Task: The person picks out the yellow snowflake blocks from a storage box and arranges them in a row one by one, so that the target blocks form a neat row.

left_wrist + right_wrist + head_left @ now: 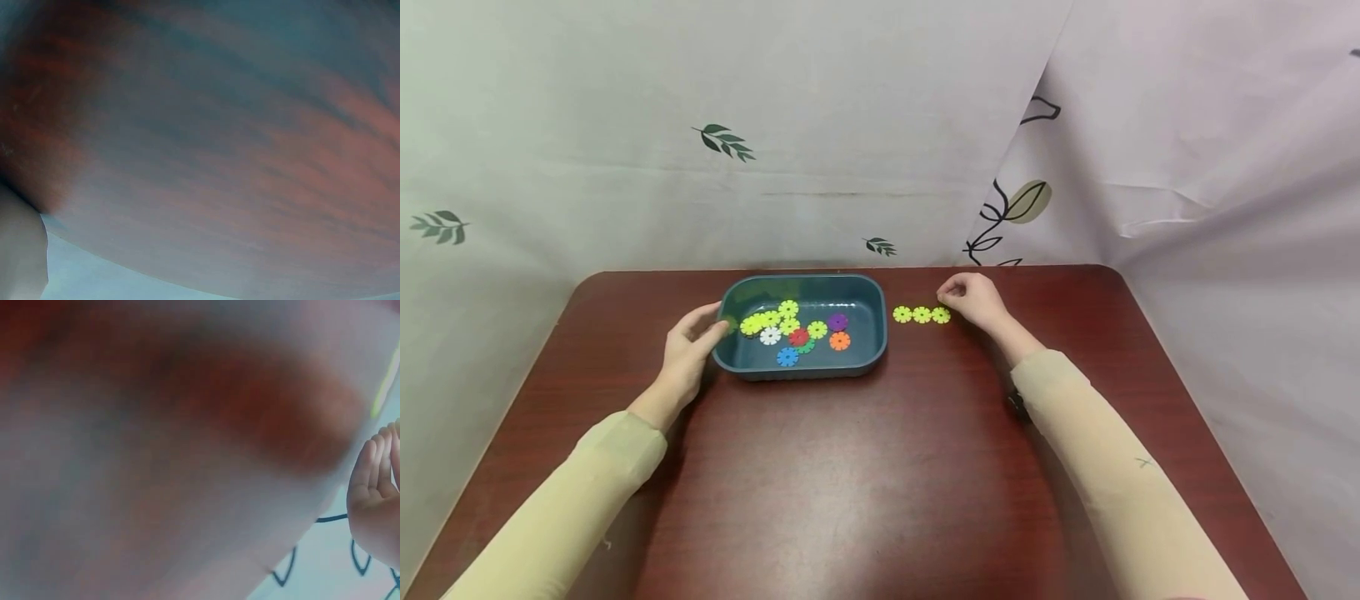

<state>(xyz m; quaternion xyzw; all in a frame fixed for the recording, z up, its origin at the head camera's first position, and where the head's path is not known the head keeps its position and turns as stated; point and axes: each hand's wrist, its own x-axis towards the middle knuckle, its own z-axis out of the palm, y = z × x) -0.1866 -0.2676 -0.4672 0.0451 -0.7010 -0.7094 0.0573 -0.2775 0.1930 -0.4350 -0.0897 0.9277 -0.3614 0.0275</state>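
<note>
A dark blue-green plastic basin (805,372) stands on the table in the head view, holding several notched plastic discs, mostly yellow. At its left end my left hand (688,346) grips the rim, thumb on top. To the right of the basin, three yellow notched discs (921,315) lie in a straight row. My right hand (976,300) is at the rightmost disc (942,316), with thumb and fingertips drawn together at its far edge. In the right wrist view, the bent fingers (375,465) show at the right edge, near a yellow strip; their tips are cut off.
Inside the basin lie white (771,336), blue (787,357), red (799,337), orange (840,341) and purple discs (838,322). The reddish-brown table (850,467) backs onto a pale curtain (820,150) with leaf prints. Blurred table surface fills most of the left wrist view.
</note>
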